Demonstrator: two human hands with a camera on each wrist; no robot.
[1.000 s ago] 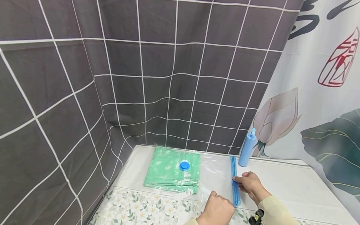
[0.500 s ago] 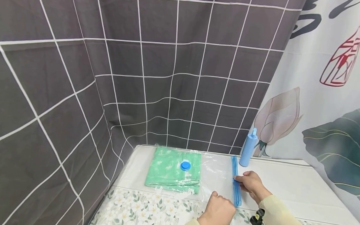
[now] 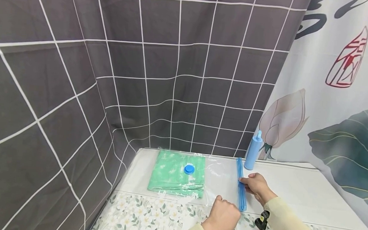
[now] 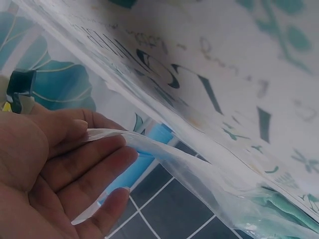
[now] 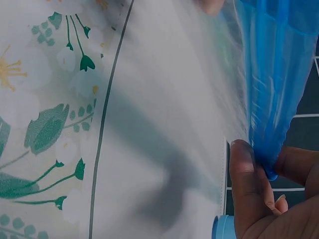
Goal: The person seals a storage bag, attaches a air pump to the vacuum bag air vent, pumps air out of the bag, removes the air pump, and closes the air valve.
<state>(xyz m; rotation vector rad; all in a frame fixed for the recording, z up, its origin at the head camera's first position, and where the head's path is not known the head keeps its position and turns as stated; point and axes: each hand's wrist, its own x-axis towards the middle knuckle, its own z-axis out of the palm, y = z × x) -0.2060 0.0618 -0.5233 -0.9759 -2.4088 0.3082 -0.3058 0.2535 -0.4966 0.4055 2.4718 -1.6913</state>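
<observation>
A clear vacuum storage bag [image 3: 219, 173] lies flat on the table with a folded green cloth [image 3: 170, 168] inside and a round blue valve [image 3: 189, 169] on top. Its blue zip strip [image 3: 242, 200] runs along the right end. Near the bag's front edge, my left hand [image 3: 222, 216] pinches the clear film [image 4: 174, 154] between thumb and fingers, as the left wrist view shows. My right hand [image 3: 257, 187] pinches the blue zip strip [image 5: 274, 84] around its middle, thumb on one side and fingers on the other. Whether a slider sits under those fingers is hidden.
A light blue hand pump [image 3: 253, 153] stands upright behind the right hand, close to the table's back edge. White table cover [image 3: 300, 193] with a floral front band extends to the right. A dark checked curtain [image 3: 189, 61] hangs behind and at left.
My right hand has shifted very slightly toward the back along the zip strip, still pinching it. The left hand keeps its place and grip.
</observation>
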